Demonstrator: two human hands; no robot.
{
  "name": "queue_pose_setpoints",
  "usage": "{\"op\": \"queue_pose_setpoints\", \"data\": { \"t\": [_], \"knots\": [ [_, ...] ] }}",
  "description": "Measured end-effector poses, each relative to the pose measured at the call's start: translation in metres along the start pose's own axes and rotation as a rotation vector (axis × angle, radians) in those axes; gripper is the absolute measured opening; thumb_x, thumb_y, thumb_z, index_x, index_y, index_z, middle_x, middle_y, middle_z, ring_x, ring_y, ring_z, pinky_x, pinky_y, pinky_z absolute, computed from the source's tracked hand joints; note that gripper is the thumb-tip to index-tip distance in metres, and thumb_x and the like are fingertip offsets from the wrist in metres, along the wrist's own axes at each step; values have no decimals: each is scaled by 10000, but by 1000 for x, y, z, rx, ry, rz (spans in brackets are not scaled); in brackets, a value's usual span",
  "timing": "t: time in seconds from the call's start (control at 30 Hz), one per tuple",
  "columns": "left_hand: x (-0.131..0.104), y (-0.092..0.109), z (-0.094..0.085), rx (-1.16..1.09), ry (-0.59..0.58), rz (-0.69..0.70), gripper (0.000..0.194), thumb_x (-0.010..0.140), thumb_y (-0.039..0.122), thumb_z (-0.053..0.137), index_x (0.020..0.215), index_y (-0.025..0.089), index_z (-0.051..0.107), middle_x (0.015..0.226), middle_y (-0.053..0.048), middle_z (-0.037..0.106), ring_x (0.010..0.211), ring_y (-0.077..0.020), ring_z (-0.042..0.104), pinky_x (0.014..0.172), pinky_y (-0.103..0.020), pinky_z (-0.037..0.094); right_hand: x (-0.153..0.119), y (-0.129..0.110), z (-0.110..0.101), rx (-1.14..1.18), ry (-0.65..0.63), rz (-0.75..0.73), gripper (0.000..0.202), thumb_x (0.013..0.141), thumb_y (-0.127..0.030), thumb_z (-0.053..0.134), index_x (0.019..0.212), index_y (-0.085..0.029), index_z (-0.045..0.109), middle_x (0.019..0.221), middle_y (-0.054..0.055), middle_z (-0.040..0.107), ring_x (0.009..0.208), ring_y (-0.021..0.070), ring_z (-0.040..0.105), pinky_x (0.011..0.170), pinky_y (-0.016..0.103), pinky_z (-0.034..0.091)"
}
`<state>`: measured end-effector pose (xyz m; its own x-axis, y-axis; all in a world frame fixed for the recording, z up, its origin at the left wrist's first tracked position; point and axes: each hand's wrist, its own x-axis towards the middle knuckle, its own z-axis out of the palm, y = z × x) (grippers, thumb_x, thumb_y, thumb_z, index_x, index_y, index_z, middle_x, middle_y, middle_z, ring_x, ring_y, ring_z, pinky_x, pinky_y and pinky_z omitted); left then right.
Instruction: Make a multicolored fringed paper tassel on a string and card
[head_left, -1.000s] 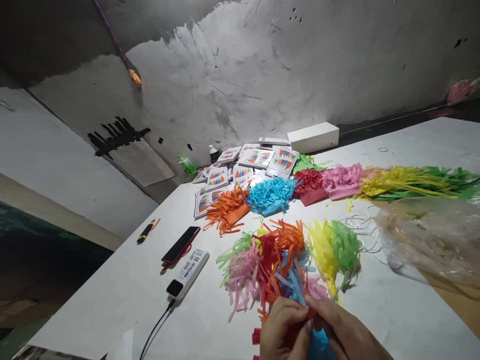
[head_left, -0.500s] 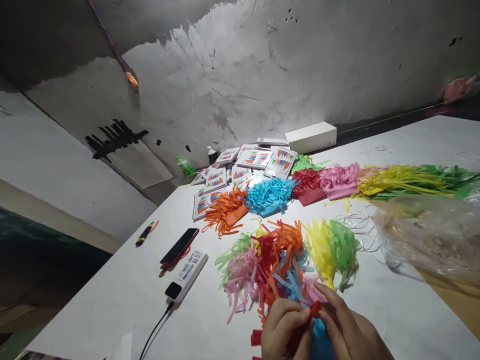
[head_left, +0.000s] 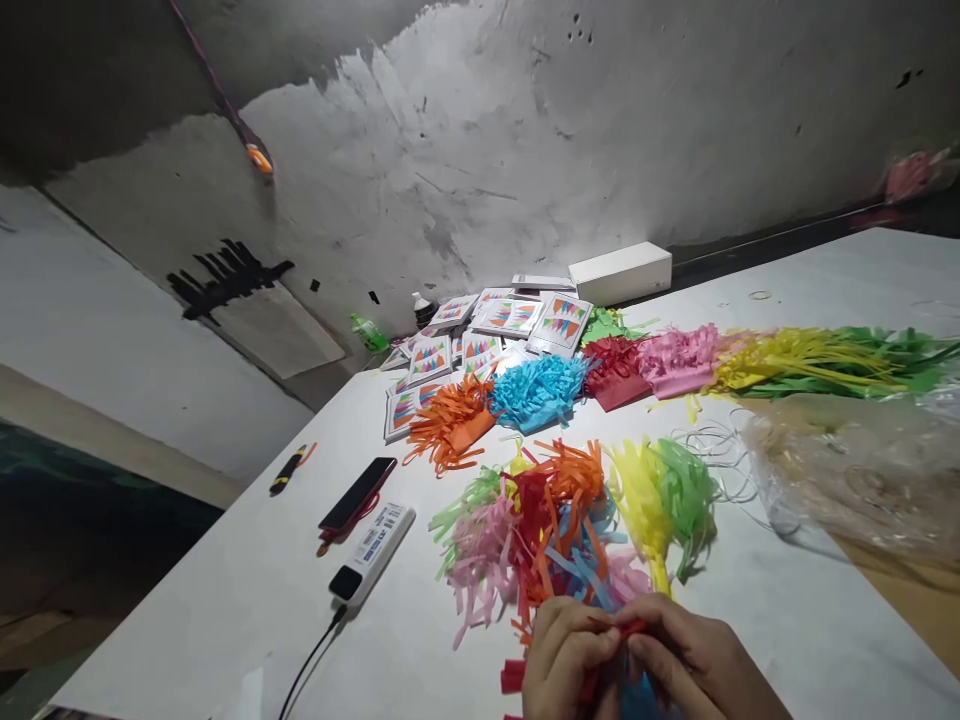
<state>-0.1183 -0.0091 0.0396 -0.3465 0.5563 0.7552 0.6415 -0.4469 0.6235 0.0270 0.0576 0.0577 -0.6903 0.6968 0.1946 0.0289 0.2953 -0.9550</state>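
At the bottom of the view, my left hand [head_left: 564, 655] and my right hand [head_left: 686, 650] meet fingertip to fingertip. Both pinch a red strip of tissue paper [head_left: 631, 629], its lower part hidden by the fingers. Blue tissue paper [head_left: 639, 694] shows beneath them. Just beyond the hands lie fringed tissue tassels in pink [head_left: 487, 545], red [head_left: 531, 505], orange [head_left: 577, 470], yellow [head_left: 637, 490] and green [head_left: 686, 490]. Rolled red paper ends [head_left: 513, 676] stick out left of my left hand.
Fringed paper bundles, including an orange one [head_left: 454, 420] and a blue one [head_left: 541, 390], line the table behind. Printed packets [head_left: 510, 316] and a white box [head_left: 622, 273] stand near the wall. A phone [head_left: 358, 494], power bank [head_left: 373, 553] and cutter [head_left: 288, 470] lie left; a plastic bag [head_left: 847, 470] lies right.
My right hand's fingers have folded down and closed in against the left hand, covering more of the red strip. The tassels and other table items stay in place.
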Motion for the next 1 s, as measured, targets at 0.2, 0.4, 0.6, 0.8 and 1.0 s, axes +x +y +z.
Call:
{"op": "queue_pose_setpoints", "data": {
  "t": [0.2, 0.4, 0.6, 0.8, 1.0],
  "knots": [
    [0, -7, -10, -246, -181, -342, 163, 799, 452, 746, 822, 292, 762, 789, -50, 759, 751, -242, 693, 706, -363, 564, -2, 8, 5, -232, 153, -229, 146, 938, -288, 524, 1027, -341, 627, 847, -37, 770, 734, 172, 747, 663, 235, 597],
    [4, -1, -7, -448, -71, -714, 238, 694, 478, 830, 712, 244, 791, 718, -42, 689, 686, -208, 659, 647, -299, 536, 5, 0, 9, -391, 88, -326, 102, 955, -271, 478, 994, -321, 558, 809, -37, 757, 699, 165, 736, 621, 226, 586],
    [38, -3, -32, -390, 234, -700, 274, 705, 476, 834, 677, 229, 719, 739, -15, 710, 773, -184, 654, 730, -253, 570, 18, -9, -2, -621, 25, -422, 129, 849, -164, 460, 835, -267, 537, 704, -12, 693, 641, 187, 668, 656, 301, 561],
    [92, -8, -83, -819, 632, -788, 181, 806, 252, 773, 780, 176, 611, 666, 79, 600, 425, -10, 462, 375, -66, 409, 43, -6, -81, -900, 23, -377, 208, 751, -54, 525, 727, -239, 617, 724, -17, 686, 694, 170, 646, 886, 434, 497],
    [127, -18, -133, -785, 890, -575, 272, 933, 92, 540, 681, 179, 485, 594, 102, 468, 403, -1, 423, 383, -36, 391, 77, -21, -233, -1035, 319, -157, 417, 917, -331, 458, 650, -101, 682, 814, 6, 758, 988, 120, 663, 879, 420, 354]
  ]
}}
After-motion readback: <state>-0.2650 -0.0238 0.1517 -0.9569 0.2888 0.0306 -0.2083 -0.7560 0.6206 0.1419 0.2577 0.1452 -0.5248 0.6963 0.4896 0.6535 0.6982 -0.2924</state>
